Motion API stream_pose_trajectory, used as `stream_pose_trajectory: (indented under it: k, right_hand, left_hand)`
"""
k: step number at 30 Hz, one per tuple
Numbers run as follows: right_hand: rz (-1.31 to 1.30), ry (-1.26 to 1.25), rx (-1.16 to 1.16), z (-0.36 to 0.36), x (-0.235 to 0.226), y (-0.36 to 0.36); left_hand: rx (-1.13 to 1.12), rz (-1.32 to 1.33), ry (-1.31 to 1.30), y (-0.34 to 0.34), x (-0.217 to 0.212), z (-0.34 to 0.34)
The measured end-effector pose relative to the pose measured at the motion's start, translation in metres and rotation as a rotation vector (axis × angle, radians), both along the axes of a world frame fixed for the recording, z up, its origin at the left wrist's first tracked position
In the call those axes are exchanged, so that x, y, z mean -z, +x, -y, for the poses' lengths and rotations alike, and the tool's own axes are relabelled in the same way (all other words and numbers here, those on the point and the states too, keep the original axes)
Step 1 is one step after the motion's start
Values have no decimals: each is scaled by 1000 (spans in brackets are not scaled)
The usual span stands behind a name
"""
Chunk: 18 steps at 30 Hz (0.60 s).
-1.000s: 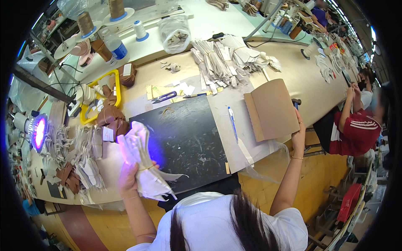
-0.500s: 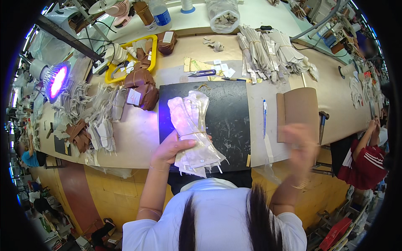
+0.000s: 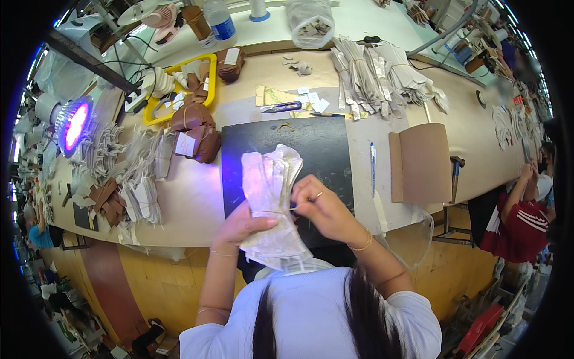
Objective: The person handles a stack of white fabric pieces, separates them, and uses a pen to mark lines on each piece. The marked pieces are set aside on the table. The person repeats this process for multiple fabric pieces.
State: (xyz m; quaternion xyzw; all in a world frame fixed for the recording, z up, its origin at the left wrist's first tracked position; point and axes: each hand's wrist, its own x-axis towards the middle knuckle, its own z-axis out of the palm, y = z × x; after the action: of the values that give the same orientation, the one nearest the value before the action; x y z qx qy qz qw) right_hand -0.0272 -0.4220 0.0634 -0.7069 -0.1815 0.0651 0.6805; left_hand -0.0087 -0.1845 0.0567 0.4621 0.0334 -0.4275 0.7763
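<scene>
A bundle of pale, flat cut pieces point(image 3: 270, 182), perhaps leather or fabric, hangs over the black board point(image 3: 326, 149) in front of me. My left hand point(image 3: 241, 226) is closed around its left side, thumb across the front. A thin elastic band point(image 3: 268, 212) circles the bundle's narrow middle. At its right edge, my right hand point(image 3: 323, 208) pinches the band and draws it slightly out from the pieces. The tips of those fingers are partly hidden beside the bundle.
Brown wrapped bundles point(image 3: 203, 143) and a yellow tray point(image 3: 213, 78) stand left of the board. Beyond it lie thread snips point(image 3: 281, 107). To the right are a blue pen point(image 3: 373, 161), a brown folder point(image 3: 426, 161) and a hammer point(image 3: 456, 170). A lit lamp point(image 3: 75, 125) is at far left.
My right hand has come in from the right, over the folder's near edge, to the bundle and taken hold of the band. My left hand still grips the bundle, now slightly lower.
</scene>
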Motion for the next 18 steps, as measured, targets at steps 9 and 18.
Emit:
stream_pose_trajectory:
  k: [9,18]
  right_hand:
    - [-167,510,518,32,7,38]
    - [-151,-654,794,114,31,65]
  left_hand:
    - [821,419,288,43,-27,12]
    - [1015,295,279,76,-14,16]
